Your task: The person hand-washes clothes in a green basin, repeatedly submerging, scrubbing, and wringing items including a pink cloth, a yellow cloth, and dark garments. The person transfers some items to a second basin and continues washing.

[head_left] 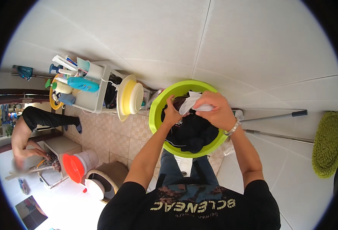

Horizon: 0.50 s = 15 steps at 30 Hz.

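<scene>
A lime-green basin (153, 124) holds a pile of dark clothes (194, 132), mostly black. Over its far part my right hand (217, 111) pinches a thin, crumpled white piece (190, 102); whether it is cloth or paper I cannot tell. Curved around a dark reddish garment (179, 101) is my left hand (171, 114), at the basin's left side and close to the white piece's edge. Its fingertips are partly hidden among the cloth. A silver bracelet circles my right wrist.
A white shelf (103, 90) with bottles stands at left, a yellow-and-white basin (127, 96) beside it. Right of my basin lean poles (272, 117) and a green mop head (326, 143). Far left, another person (21, 142) bends over near a red basin (72, 168).
</scene>
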### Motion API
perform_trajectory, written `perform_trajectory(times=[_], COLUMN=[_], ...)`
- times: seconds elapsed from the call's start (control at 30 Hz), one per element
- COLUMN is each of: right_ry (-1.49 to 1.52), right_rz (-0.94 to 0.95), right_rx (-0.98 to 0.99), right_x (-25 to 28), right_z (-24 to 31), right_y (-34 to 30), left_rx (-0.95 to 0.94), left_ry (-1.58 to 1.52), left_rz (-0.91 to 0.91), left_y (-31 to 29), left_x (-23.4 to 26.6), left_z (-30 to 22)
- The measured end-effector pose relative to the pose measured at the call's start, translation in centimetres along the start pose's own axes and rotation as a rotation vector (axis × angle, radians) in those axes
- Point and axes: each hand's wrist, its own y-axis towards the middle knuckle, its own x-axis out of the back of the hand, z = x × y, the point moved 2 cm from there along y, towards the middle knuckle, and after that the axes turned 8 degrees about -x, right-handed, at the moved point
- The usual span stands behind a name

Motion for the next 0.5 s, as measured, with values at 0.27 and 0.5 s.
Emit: perform_trajectory(times=[0.27,0.5], right_ry=[0.103,-0.584], right_rz=[-0.169,-0.232], right_rx=[-0.132,-0.327], right_x=[2.8,2.5], right_z=[2.6,-11.4], right_y=[-1.7,-6.5], left_rx=[0.44,0.229], left_ry=[-0.968,-0.673], left_rz=[0.079,-0.156], left_y=[0.9,2.3], left_x=[0.1,4.2], left_z=[-4.1,-2.6])
